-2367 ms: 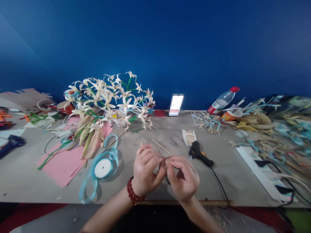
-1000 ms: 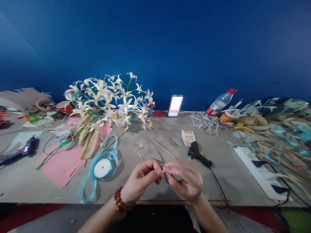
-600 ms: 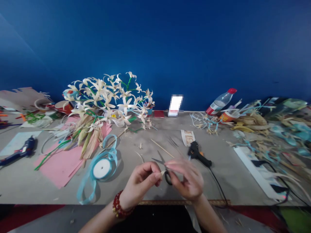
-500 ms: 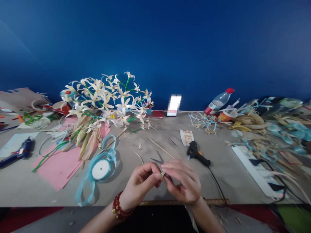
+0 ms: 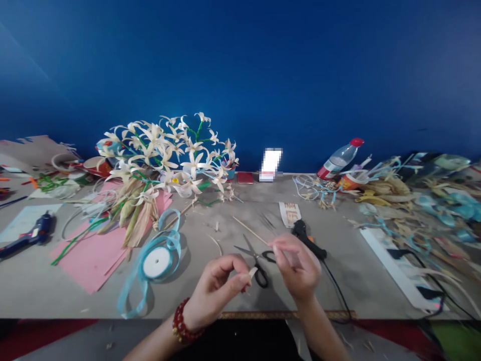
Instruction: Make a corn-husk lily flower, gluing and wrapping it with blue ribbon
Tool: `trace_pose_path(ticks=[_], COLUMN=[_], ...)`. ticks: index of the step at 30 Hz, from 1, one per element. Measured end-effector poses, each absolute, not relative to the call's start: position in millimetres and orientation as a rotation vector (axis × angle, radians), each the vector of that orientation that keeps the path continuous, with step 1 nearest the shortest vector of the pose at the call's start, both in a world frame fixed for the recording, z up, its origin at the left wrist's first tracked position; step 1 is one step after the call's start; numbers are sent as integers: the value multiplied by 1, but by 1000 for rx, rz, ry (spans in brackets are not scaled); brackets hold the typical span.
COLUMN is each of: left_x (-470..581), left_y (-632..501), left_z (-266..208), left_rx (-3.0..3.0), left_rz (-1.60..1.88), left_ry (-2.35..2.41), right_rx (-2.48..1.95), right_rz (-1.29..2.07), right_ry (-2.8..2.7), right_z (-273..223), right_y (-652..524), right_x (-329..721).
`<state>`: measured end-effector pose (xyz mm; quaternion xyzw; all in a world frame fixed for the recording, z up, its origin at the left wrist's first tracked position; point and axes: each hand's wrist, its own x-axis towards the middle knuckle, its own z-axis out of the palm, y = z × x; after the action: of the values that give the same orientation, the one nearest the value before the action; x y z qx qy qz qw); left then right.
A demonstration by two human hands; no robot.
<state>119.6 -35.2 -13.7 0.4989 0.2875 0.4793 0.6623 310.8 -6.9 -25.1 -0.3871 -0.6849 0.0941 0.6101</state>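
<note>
My left hand, with a red bead bracelet on its wrist, pinches a small pale husk strip between thumb and fingers. The strip's curled tip sticks out past the fingertips. To the right, my right hand is raised, thumb and fingertips pressed together; whatever is in them, if anything, cannot be made out. Between the hands lie black-handled scissors with blades apart, one handle loop near my right fingertips. A thin wooden stick lies beyond, its near end beside those fingertips.
Behind my right hand lies a black glue gun with its cord. A light-blue ribbon spool, pink paper and white husk flowers are to the left. At right are a power strip, a bottle and husk scraps.
My right hand has moved away from my left, to the right, uncovering the scissors. The left hand stays about where it was, still pinching the pale strip.
</note>
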Motion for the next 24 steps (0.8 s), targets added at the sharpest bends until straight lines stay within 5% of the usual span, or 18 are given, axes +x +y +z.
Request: trace_pose_path(ticks=[11, 24], left_x=[120, 117], left_y=[-34, -31], left_z=[-12, -7], left_rx=[1169, 1569], left_rz=[1031, 1231], left_ry=[607, 639], right_rx=[-554, -844], right_rz=[246, 351], right_ry=[-1874, -1689], right_z=[-2, -30], right_y=[-17, -14], right_x=[295, 316])
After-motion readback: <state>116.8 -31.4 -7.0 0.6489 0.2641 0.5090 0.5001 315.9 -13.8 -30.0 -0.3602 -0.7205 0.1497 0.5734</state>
